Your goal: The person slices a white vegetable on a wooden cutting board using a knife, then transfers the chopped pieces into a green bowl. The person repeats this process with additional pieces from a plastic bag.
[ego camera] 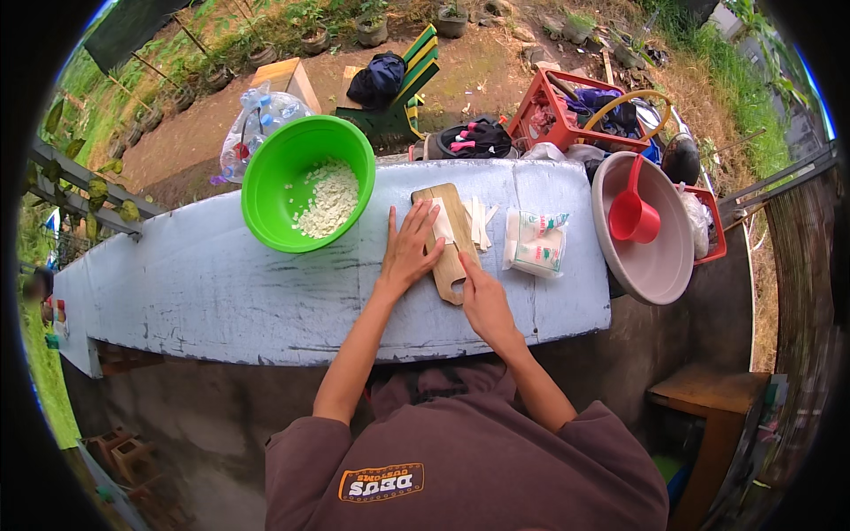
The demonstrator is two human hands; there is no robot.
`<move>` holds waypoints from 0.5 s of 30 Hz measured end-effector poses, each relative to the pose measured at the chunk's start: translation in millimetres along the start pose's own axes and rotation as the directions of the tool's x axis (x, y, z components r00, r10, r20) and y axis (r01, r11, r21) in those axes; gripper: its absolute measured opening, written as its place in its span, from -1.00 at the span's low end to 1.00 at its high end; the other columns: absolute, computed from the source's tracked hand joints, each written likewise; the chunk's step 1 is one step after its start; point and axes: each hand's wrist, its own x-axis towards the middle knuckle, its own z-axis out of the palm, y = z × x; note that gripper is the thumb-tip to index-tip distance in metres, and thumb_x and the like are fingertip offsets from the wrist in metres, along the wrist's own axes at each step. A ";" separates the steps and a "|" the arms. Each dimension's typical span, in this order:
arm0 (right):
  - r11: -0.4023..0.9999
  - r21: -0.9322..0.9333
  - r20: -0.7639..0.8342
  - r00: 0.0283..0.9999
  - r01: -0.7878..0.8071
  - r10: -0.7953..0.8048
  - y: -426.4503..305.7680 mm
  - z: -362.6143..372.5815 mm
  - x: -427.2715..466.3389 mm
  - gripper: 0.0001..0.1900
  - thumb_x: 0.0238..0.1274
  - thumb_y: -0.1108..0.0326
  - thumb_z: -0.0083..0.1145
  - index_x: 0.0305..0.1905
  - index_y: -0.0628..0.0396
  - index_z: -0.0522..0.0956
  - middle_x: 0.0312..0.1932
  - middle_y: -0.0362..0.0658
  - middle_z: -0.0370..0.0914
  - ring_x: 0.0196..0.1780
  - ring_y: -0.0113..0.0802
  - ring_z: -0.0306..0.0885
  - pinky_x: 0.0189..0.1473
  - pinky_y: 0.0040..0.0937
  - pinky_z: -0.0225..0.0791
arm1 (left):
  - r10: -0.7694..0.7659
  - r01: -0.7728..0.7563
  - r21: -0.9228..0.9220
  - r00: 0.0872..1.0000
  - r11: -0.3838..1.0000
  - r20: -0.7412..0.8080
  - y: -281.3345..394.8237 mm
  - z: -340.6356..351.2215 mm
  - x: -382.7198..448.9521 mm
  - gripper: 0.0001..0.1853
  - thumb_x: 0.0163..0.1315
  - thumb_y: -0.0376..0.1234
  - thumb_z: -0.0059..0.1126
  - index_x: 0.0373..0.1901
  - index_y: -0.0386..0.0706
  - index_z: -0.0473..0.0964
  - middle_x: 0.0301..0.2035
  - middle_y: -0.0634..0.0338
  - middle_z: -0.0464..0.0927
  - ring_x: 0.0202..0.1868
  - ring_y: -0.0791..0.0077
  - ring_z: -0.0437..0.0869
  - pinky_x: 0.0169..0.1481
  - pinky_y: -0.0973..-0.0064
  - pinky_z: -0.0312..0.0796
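Observation:
A wooden cutting board (pixel 443 282) with a handle hole lies on the pale blue table (pixel 199 285). On it rests a flat white slab (pixel 443 229) of what looks like food. My left hand (pixel 410 251) presses the slab down with spread fingers. In my right hand (pixel 488 304) is a knife (pixel 456 246); its thin blade shows at the slab's near edge, and my grip hides the handle. Several white strips (pixel 477 224) lie along the board's right side. To the left, a green plastic bowl (pixel 265 219) contains many small white cut pieces (pixel 329 199).
Right of the strips sits a plastic packet (pixel 536 244) bearing writing. A grey basin (pixel 672 265) with a red dipper (pixel 631 214) leans at the table's right end. Beyond the far edge are a red crate (pixel 564 136), a bag of plastic bottles (pixel 265 109) and a striped bench (pixel 412 73).

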 end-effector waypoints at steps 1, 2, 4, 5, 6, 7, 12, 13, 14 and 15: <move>1.000 0.000 -0.023 1.000 0.020 -0.020 1.1 0.6 5.1 -0.47 0.48 0.41 -0.06 0.50 0.15 0.37 -0.16 0.35 0.58 -0.01 0.35 0.59 0.05 0.15 0.43 | -0.010 0.009 -0.040 1.000 0.999 -0.024 -3.0 1.8 -0.7 -0.41 0.42 -0.13 0.06 0.44 -0.16 0.41 0.52 0.10 0.28 0.61 0.25 0.15 0.69 -0.20 -0.27; 0.998 0.018 -0.048 0.997 0.056 -0.055 2.1 1.6 12.6 -0.47 0.48 0.41 -0.07 0.50 0.16 0.37 -0.15 0.34 0.58 -0.01 0.34 0.58 0.05 0.14 0.43 | -0.007 0.005 -0.039 0.999 0.999 -0.039 -5.7 4.2 -0.4 -0.42 0.43 -0.15 0.06 0.43 -0.18 0.41 0.51 0.07 0.28 0.60 0.23 0.16 0.69 -0.17 -0.25; 0.991 0.058 -0.099 0.988 0.121 -0.115 5.0 5.1 29.2 -0.48 0.50 0.40 -0.09 0.50 0.17 0.37 -0.13 0.33 0.57 -0.01 0.32 0.58 0.06 0.13 0.42 | 0.000 -0.002 -0.035 0.998 0.999 -0.060 -6.0 5.9 -0.6 -0.44 0.45 -0.20 0.07 0.42 -0.24 0.40 0.50 0.03 0.30 0.59 0.20 0.18 0.69 -0.12 -0.21; 0.992 0.051 -0.103 0.989 0.113 -0.108 3.4 8.2 37.3 -0.49 0.52 0.42 -0.10 0.49 0.18 0.38 -0.08 0.34 0.58 0.02 0.30 0.58 0.09 0.10 0.42 | 0.003 -0.005 -0.036 0.998 0.999 -0.056 -6.5 6.3 -1.4 -0.45 0.45 -0.22 0.08 0.42 -0.23 0.41 0.49 0.03 0.31 0.59 0.20 0.19 0.69 -0.13 -0.20; 0.994 0.043 -0.107 0.989 0.105 -0.100 -1.0 13.3 45.8 -0.51 0.54 0.44 -0.12 0.48 0.20 0.39 -0.03 0.35 0.59 0.05 0.28 0.59 0.13 0.06 0.41 | 0.007 -0.009 -0.038 0.999 0.999 -0.051 -6.0 5.1 -1.6 -0.46 0.45 -0.23 0.08 0.41 -0.23 0.42 0.48 0.04 0.33 0.59 0.20 0.20 0.68 -0.14 -0.19; 0.995 0.035 -0.112 0.990 0.096 -0.092 -4.0 18.2 52.8 -0.53 0.55 0.46 -0.14 0.48 0.22 0.40 0.03 0.35 0.59 0.09 0.26 0.59 0.16 0.03 0.40 | 0.010 -0.012 -0.039 0.999 0.999 -0.046 -5.1 4.1 -1.5 -0.47 0.45 -0.25 0.09 0.41 -0.23 0.42 0.48 0.04 0.34 0.58 0.20 0.21 0.68 -0.14 -0.18; 0.990 0.032 -0.100 0.986 0.141 -0.137 1.1 39.9 76.5 -0.48 0.56 0.37 -0.13 0.53 0.21 0.31 -0.05 0.34 0.56 0.00 0.28 0.56 0.09 0.09 0.38 | 0.031 -0.031 -0.005 0.999 1.000 -0.043 -4.6 3.6 -1.3 -0.48 0.43 -0.28 0.11 0.40 -0.21 0.43 0.47 0.07 0.37 0.58 0.16 0.22 0.66 -0.20 -0.18; 0.988 0.031 -0.090 0.985 0.154 -0.151 1.8 42.1 78.2 -0.46 0.56 0.34 -0.12 0.55 0.21 0.28 -0.09 0.35 0.55 -0.04 0.30 0.55 0.05 0.12 0.38 | 0.035 -0.036 -0.008 0.998 0.999 -0.044 -4.7 3.8 -1.4 -0.47 0.41 -0.31 0.12 0.41 -0.20 0.42 0.47 0.07 0.36 0.58 0.14 0.22 0.66 -0.22 -0.18; 0.988 0.023 -0.093 0.984 0.153 -0.150 2.1 43.9 78.9 -0.46 0.57 0.34 -0.13 0.55 0.21 0.28 -0.10 0.35 0.55 -0.04 0.30 0.55 0.05 0.11 0.39 | 0.029 -0.029 -0.006 0.999 1.000 -0.040 -4.7 3.8 -1.7 -0.47 0.41 -0.31 0.13 0.41 -0.20 0.42 0.47 0.08 0.36 0.58 0.14 0.22 0.66 -0.22 -0.18; 0.989 0.014 -0.097 0.984 0.151 -0.149 0.4 44.1 78.7 -0.46 0.58 0.33 -0.14 0.55 0.22 0.27 -0.10 0.35 0.55 -0.04 0.30 0.55 0.06 0.10 0.39 | 0.022 -0.023 -0.006 0.999 1.000 -0.035 -3.3 2.9 -1.5 -0.47 0.41 -0.31 0.13 0.40 -0.19 0.43 0.47 0.09 0.37 0.58 0.15 0.22 0.66 -0.21 -0.18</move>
